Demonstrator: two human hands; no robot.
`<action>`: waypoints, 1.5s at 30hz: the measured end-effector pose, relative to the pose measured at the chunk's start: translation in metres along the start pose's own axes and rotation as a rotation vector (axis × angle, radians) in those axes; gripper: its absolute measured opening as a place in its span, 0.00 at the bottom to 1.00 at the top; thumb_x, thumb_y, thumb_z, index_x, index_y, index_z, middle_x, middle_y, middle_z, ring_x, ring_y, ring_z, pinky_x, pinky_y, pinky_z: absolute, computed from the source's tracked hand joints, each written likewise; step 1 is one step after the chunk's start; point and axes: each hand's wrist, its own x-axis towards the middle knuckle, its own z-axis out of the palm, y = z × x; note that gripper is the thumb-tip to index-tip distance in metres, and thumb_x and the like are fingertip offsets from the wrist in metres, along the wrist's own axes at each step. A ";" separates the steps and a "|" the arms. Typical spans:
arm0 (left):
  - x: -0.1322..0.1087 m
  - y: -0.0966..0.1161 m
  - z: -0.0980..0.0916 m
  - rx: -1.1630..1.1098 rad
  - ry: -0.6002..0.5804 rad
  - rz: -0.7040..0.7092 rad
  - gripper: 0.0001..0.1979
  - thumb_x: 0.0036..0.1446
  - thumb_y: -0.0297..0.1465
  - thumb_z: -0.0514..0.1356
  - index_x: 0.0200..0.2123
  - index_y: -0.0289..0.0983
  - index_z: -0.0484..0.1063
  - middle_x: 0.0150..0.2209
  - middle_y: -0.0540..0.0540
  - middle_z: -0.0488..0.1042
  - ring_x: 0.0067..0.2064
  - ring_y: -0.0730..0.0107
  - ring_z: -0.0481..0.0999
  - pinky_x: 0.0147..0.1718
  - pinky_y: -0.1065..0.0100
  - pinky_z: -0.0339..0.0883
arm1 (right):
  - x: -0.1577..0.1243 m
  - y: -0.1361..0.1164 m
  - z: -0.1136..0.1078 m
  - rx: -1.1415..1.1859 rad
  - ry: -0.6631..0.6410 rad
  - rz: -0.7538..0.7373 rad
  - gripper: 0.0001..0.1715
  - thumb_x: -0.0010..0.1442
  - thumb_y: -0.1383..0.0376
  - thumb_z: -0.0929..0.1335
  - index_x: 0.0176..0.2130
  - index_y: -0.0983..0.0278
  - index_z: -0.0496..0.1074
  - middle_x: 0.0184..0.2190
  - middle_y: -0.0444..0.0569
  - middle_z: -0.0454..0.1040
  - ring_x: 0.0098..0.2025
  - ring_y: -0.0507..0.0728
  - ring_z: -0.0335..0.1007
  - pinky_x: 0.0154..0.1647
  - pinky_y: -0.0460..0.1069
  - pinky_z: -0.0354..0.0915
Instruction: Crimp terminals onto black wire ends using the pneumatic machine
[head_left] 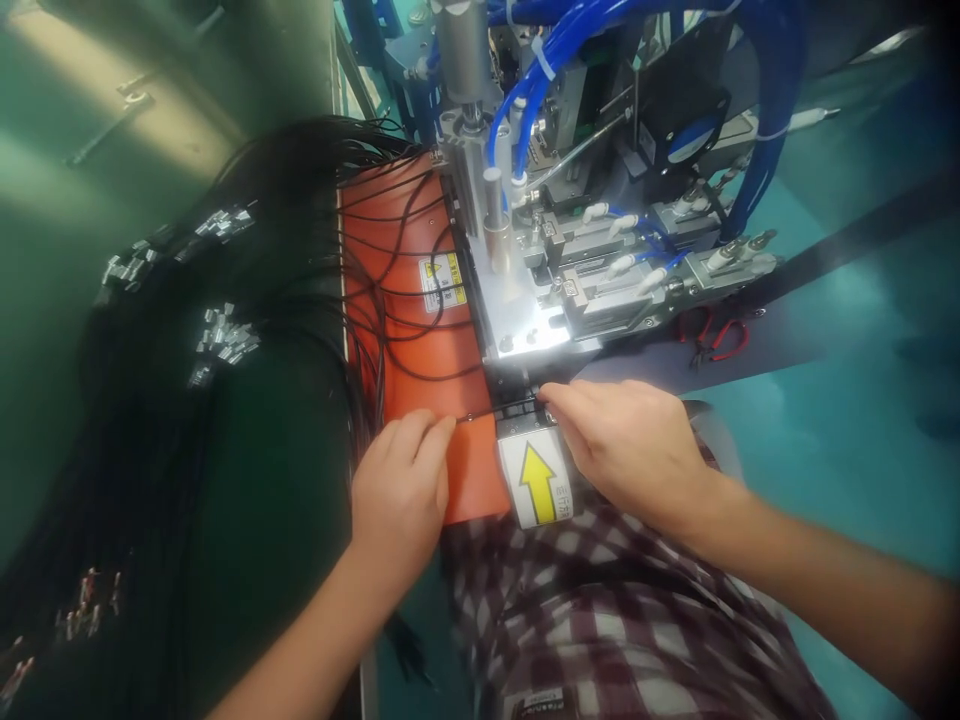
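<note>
A black cable [486,411] runs between my two hands, low across the front of the machine. My left hand [399,485] pinches it over the orange plate [429,345]. The fingertips of my right hand [626,435] are closed on its other end, at the small dark slot [517,408] of the machine. The exact tip of the cable is hidden by these fingers. Just below the slot is a white block with a yellow arrow [538,482]. Several more black cables lie across the orange plate and lead into the machine's edge.
The metal machine [517,310] with blue air hoses [570,40] rises beyond my hands. Bundles of black cables with shiny metal ends [225,335] lie on the green surface at left. Red-handled pliers [724,340] rest at right. A warning label [442,282] marks the plate.
</note>
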 end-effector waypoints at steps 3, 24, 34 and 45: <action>0.000 0.000 -0.001 0.028 0.009 -0.001 0.14 0.57 0.19 0.51 0.42 0.34 0.72 0.38 0.40 0.76 0.36 0.61 0.73 0.34 0.64 0.68 | -0.001 0.006 -0.001 0.203 0.003 0.065 0.12 0.61 0.69 0.63 0.35 0.63 0.77 0.27 0.48 0.79 0.27 0.55 0.71 0.27 0.50 0.53; 0.000 0.000 0.001 0.086 0.074 0.017 0.09 0.55 0.21 0.60 0.40 0.30 0.76 0.37 0.40 0.78 0.38 0.59 0.76 0.35 0.63 0.70 | 0.001 0.003 0.044 0.921 -0.014 0.504 0.12 0.66 0.63 0.58 0.29 0.61 0.59 0.25 0.40 0.62 0.29 0.52 0.59 0.32 0.47 0.56; -0.002 -0.001 0.004 0.111 0.069 0.024 0.08 0.57 0.22 0.58 0.40 0.32 0.76 0.37 0.41 0.77 0.37 0.61 0.75 0.36 0.64 0.70 | -0.049 0.027 0.034 1.081 -0.015 0.722 0.16 0.65 0.54 0.60 0.30 0.61 0.60 0.23 0.39 0.61 0.23 0.50 0.54 0.24 0.46 0.53; -0.012 0.004 -0.001 0.163 0.005 0.005 0.15 0.61 0.23 0.52 0.48 0.32 0.74 0.40 0.41 0.76 0.41 0.62 0.74 0.36 0.68 0.70 | -0.110 0.027 0.043 1.122 -0.214 0.721 0.14 0.63 0.55 0.61 0.31 0.61 0.61 0.23 0.38 0.55 0.25 0.51 0.51 0.27 0.47 0.54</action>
